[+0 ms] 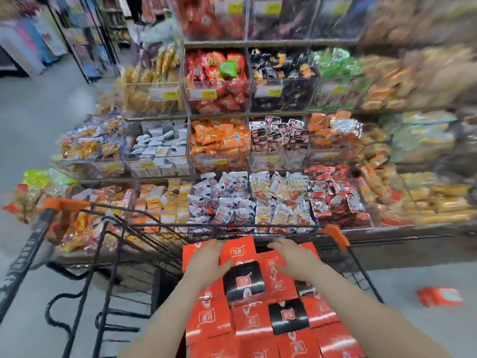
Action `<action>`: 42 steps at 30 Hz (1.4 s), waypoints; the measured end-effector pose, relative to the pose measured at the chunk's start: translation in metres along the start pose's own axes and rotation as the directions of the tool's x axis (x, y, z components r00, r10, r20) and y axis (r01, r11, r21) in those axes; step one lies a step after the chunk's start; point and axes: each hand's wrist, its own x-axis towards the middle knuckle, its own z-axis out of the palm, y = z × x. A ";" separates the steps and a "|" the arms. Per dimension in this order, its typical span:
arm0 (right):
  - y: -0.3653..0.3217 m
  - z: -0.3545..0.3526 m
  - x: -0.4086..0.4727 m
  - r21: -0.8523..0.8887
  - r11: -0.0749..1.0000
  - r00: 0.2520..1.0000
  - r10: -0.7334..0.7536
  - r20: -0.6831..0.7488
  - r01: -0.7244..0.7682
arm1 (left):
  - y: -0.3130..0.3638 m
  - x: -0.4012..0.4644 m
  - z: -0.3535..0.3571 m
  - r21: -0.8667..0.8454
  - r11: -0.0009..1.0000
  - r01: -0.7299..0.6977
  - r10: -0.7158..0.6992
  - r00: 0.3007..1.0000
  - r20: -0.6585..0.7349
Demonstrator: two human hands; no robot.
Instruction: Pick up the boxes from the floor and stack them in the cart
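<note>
Low in the frame's centre, roughly a dozen red boxes (258,321) and three black boxes (244,280) are seen stacked in the wire cart (232,226). One red box (237,250) is held between both hands, the left hand (206,260) and right hand (294,258) pressed against its sides with fingers fairly straight. One more red box on the floor (440,295) lies at lower right.

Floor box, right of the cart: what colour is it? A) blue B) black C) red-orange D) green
C: the box on the floor is red-orange with a pale panel, lying on the grey floor to the right of the cart, like most of the boxes in the cart.
</note>
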 end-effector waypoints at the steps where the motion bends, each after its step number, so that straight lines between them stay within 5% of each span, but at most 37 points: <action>1: 0.014 -0.009 -0.016 0.005 0.999 0.998 0.049 -0.043 -0.048 | 0.016 0.011 -0.009 -0.007 0.998 -0.063 0.062 0.997 -0.038; 9: 0.109 -0.048 -0.194 0.116 0.870 0.812 0.489 -0.319 -0.479 | 0.198 0.064 -0.038 0.060 0.863 -0.502 0.505 0.861 -0.062; 17: 0.170 -0.021 -0.400 0.482 0.606 0.441 0.793 -0.420 -0.633 | 0.410 0.006 -0.009 0.124 0.524 -0.843 0.850 0.526 -0.014; 24: 0.211 0.009 -0.579 0.608 0.446 0.190 0.878 -0.439 -0.657 | 0.594 -0.092 0.043 0.022 0.338 -0.941 0.939 0.335 -0.073; 42: 0.276 0.129 -0.881 0.747 0.073 -0.164 0.957 -0.239 -0.661 | 0.878 -0.270 0.214 -0.173 0.007 -0.985 0.995 -0.010 0.096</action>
